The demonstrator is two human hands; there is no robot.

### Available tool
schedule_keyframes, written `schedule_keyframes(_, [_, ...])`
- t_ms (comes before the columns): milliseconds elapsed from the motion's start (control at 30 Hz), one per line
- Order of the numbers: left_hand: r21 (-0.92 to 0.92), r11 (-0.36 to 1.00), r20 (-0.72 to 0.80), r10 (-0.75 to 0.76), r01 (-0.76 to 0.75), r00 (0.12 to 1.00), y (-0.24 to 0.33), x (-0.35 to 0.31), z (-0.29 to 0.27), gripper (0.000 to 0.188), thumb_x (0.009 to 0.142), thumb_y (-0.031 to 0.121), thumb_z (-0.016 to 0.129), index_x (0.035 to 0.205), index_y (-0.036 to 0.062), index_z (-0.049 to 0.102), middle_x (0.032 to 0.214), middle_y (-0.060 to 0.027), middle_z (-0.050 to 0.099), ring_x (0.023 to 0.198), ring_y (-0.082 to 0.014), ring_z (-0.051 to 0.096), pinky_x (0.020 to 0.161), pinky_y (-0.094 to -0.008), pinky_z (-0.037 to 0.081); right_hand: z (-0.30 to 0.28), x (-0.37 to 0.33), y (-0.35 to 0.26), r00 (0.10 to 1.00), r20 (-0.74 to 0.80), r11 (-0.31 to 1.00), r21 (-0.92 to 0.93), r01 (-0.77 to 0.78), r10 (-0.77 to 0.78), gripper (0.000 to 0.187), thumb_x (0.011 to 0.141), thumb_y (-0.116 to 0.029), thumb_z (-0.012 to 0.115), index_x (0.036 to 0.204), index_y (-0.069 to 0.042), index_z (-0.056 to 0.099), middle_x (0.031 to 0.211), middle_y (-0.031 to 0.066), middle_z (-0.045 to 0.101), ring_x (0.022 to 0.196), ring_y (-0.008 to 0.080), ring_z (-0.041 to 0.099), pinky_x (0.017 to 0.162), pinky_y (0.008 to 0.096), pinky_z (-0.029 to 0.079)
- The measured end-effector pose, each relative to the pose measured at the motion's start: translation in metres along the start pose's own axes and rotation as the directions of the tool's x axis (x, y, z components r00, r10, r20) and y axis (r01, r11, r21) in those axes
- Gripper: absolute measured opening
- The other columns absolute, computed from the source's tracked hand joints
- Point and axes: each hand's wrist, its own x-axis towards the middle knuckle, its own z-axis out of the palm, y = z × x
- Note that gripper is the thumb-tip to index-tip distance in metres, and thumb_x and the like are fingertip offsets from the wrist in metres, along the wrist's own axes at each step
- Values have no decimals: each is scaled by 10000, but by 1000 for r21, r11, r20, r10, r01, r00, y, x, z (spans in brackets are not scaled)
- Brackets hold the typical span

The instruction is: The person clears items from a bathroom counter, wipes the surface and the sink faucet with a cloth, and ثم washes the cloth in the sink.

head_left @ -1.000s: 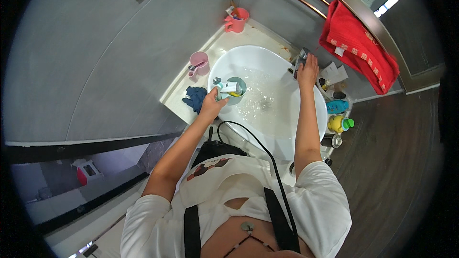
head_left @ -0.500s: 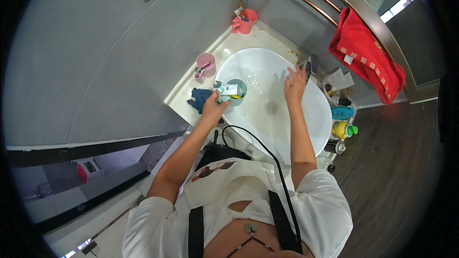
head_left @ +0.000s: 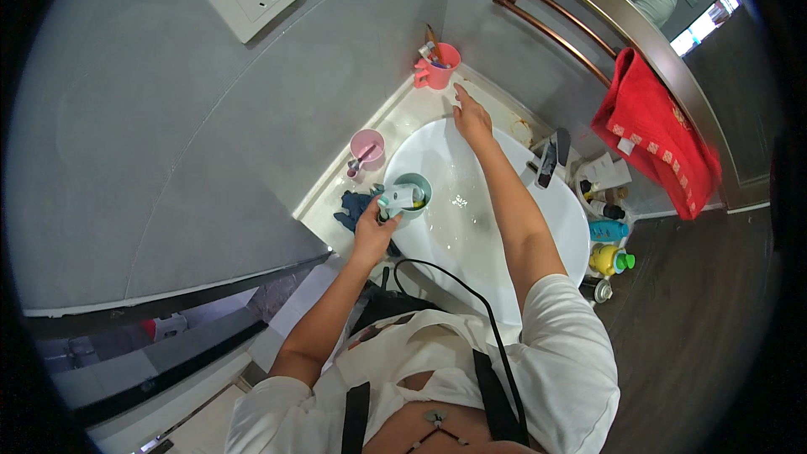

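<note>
left hand [head_left: 372,231] pinching teal cup [head_left: 428,193], white tube [head_left: 405,195] across its mouth, at left edge of white basin [head_left: 471,256] | right hand [head_left: 472,118] loosely spread, seemingly empty, at basin's far rim | done: cup gripped | not done: coral mug [head_left: 440,76] beyond basin untouched

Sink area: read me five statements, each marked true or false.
1. The left hand holds a teal cup. True.
2. The right hand grips the faucet. False: the right hand is open near the coral cup, off the faucet.
3. A pale pink cup stands on the counter. True.
4. The coral cup is empty. False: slender items stand in it.
5. The red towel hangs left of the sink. False: it hangs to the right.
</note>
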Motion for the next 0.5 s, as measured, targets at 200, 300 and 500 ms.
schedule_keyframes(200, [31,997,6,-64,64,998,7,11,5,440,733,31,608,1156,9,489,933,-58,599,816,-106,536,733,-242,429,3,60,-6,980,111,966,-222,-135,163,568,813,-136,500,1322,-193,253,1061,139,573,950,289,576,788,407,460])
schedule_keyframes(300, [-1,1000,1,-2,2,1000,6,15,5,434,735,35,606,1151,-1,488,930,-59,598,821,-102,533,739,-240,427,18,77,5,981,114,945,-306,-119,160,493,824,-161,489,1285,-186,315,1037,146,588,946,303,581,787,412,460])
schedule_keyframes(500, [-20,1000,19,23,-23,1000,8,23,5,435,740,42,596,1157,-7,480,951,-72,600,830,-119,536,751,-246,425,25,98,13,963,23,929,-272,-252,268,315,806,-223,547,1096,-159,443,929,138,616,879,314,591,736,426,464])
